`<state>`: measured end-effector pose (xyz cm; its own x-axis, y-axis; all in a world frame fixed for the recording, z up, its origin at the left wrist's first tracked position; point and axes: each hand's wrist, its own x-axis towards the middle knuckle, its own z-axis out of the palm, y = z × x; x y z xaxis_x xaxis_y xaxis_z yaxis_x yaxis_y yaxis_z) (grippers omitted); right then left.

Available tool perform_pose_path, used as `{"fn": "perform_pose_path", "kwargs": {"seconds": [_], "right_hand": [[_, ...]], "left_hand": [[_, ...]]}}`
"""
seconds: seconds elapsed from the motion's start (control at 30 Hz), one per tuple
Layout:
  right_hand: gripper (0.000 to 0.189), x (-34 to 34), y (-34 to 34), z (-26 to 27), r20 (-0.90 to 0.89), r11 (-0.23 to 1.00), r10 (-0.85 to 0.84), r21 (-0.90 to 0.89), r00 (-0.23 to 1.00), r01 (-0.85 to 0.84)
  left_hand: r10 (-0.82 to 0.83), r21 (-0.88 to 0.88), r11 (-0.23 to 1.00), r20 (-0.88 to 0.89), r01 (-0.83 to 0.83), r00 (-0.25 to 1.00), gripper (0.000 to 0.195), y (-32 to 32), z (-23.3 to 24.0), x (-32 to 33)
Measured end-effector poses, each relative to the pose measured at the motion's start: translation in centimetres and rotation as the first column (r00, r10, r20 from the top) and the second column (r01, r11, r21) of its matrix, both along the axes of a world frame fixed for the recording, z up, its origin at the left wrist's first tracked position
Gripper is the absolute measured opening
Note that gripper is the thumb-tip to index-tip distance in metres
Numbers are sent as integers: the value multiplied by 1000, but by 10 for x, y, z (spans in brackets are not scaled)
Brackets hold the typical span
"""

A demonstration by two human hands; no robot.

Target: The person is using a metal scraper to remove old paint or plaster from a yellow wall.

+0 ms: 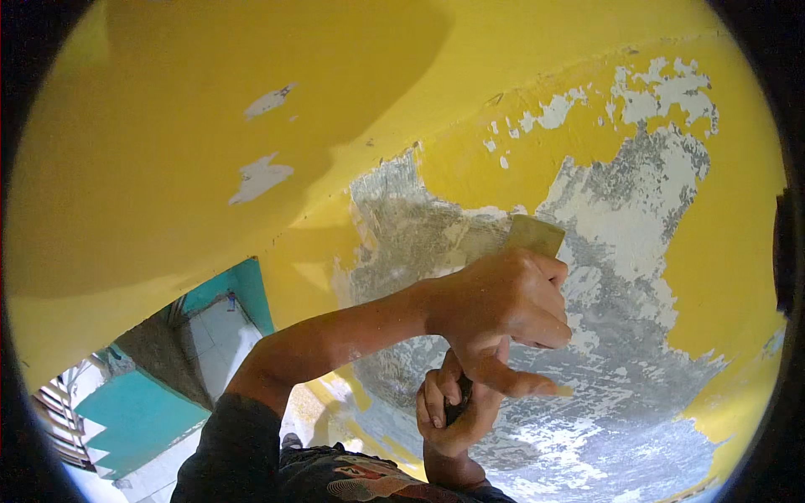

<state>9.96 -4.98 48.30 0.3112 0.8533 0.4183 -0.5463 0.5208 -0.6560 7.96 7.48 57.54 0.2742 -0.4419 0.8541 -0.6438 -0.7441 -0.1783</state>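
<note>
A wide flat blade (534,236), apparently a wall scraper's, shows above my left hand (506,305). That hand curls around the tool, with the thumb extended to the right. Below it, my right hand (456,409) wraps around a dark handle (458,399). The join between handle and blade is hidden behind my left hand. Both hands are in front of a wall patch (622,390) where the yellow paint is gone, exposing grey and whitish plaster. The blade overlaps the upper part of this patch; whether it touches the wall I cannot tell.
Yellow paint (723,264) with ragged edges surrounds the bare patch. An adjoining yellow surface (157,157) fills the upper left and has small peeled spots. Lower left, an opening shows teal walls (141,418), a pale tiled floor (217,333) and slats (63,418).
</note>
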Motion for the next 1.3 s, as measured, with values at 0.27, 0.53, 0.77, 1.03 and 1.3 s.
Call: {"fn": "perform_pose_path", "kwargs": {"seconds": [0.27,0.53,0.77,1.03,1.3], "right_hand": [[29,0,0,25,114,997,75,-35,991,-71],[24,15,26,44,44,993,111,-50,993,-109],[22,-13,21,39,3,998,62,24,998,-62],[20,-20,34,77,-9,991,29,130,1000,-28],[18,-15,34,89,42,991,45,121,998,-50]], "left_hand": [[-1,15,1000,9,1,1000,44,10,14,-8],[202,1,979,192,-206,960,47,33,32,-1],[78,-11,997,95,-77,992,51,19,39,-23],[81,68,994,124,-90,989,59,31,77,-11],[118,32,992,140,-123,983,54,35,87,-15]]}}
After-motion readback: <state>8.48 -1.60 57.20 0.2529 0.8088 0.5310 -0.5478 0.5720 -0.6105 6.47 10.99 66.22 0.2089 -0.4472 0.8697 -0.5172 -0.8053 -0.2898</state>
